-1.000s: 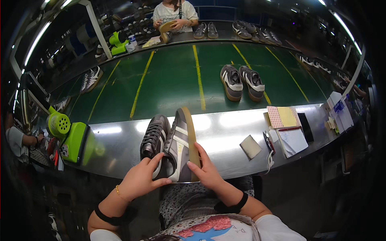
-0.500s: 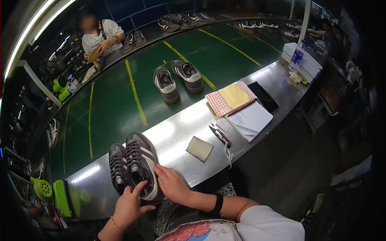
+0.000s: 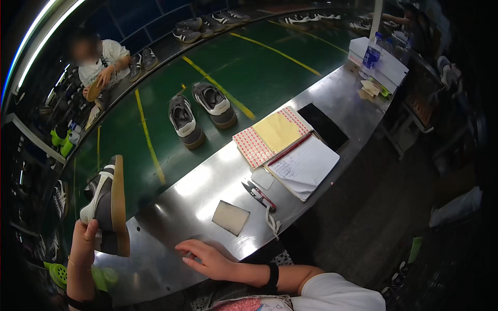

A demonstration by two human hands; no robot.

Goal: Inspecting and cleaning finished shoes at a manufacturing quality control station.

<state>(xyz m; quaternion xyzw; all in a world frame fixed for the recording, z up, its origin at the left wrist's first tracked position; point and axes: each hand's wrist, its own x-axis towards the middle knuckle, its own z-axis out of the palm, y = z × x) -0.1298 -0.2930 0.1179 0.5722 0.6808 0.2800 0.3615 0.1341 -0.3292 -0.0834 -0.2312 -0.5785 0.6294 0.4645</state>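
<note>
At about 7 o'clock, the near edge of the steel counter (image 3: 174, 220) was crossed by the right wrist. The fingers of the right hand (image 3: 210, 260) were loosely bent and slightly parted, aimed toward 10 o'clock; contact with the metal could not be confirmed. A stretch of steel was left between that hand and the low-top sneaker (image 3: 105, 205), which was held at 8 o'clock by the left hand (image 3: 84, 239), its thumb pressed near the heel and its other fingers mostly hidden.

The sneaker was tipped on its side, its tan gum sole turned toward 3 o'clock. Dark grey panels and white trim were seen on the upper; whether a second shoe was gripped with it could not be told.

From the right hand, a pale foam pad (image 3: 231, 217) was placed at 1 o'clock, with thread snips (image 3: 259, 196) and an open notebook (image 3: 306, 166) farther along. Beyond the counter, a green conveyor belt (image 3: 155, 189) was marked with yellow lines, and another sneaker pair (image 3: 214, 105) was stood on it at 10 o'clock. A co-worker (image 3: 106, 65) was seen across it.
</note>
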